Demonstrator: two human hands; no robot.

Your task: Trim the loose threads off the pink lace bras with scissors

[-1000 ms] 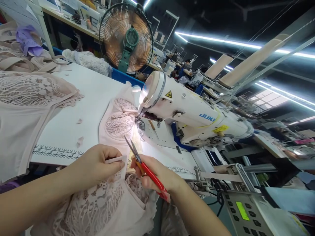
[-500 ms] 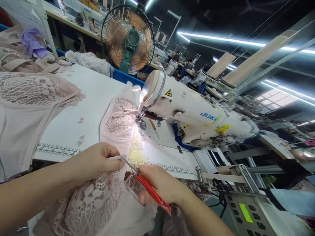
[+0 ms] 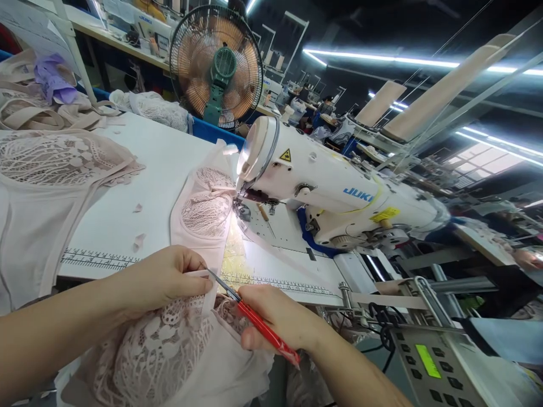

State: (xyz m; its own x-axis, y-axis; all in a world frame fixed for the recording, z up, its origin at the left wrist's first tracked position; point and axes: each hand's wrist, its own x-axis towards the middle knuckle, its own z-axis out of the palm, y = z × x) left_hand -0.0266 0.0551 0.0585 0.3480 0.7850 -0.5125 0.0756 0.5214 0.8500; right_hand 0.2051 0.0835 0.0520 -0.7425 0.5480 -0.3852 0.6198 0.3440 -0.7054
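A pale pink lace bra [image 3: 165, 350] hangs over the table's front edge, and its upper part lies up to the needle of the white sewing machine [image 3: 314, 164]. My left hand [image 3: 169, 277] is closed, pinching a narrow strip at the edge of the bra between thumb and fingers. In my right hand [image 3: 275, 316] is a red-handled pair of scissors [image 3: 263, 328], fingers wrapped round it. The metal tip of the scissors meets the strip right by my left fingertips. Whether the blades are parted is too small to tell.
More pink lace bras [image 3: 51, 181] lie on the left of the white table [image 3: 123, 215], with small fabric scraps [image 3: 138, 242] nearby. A fan [image 3: 218, 68] stands behind. A wooden-handled awl [image 3: 265, 216] lies beside the needle. A control panel [image 3: 428, 362] is at lower right.
The view has shifted slightly. Both hands keep nearly the same place, with the scissors' tip still at the strip; the handle end has moved slightly right.
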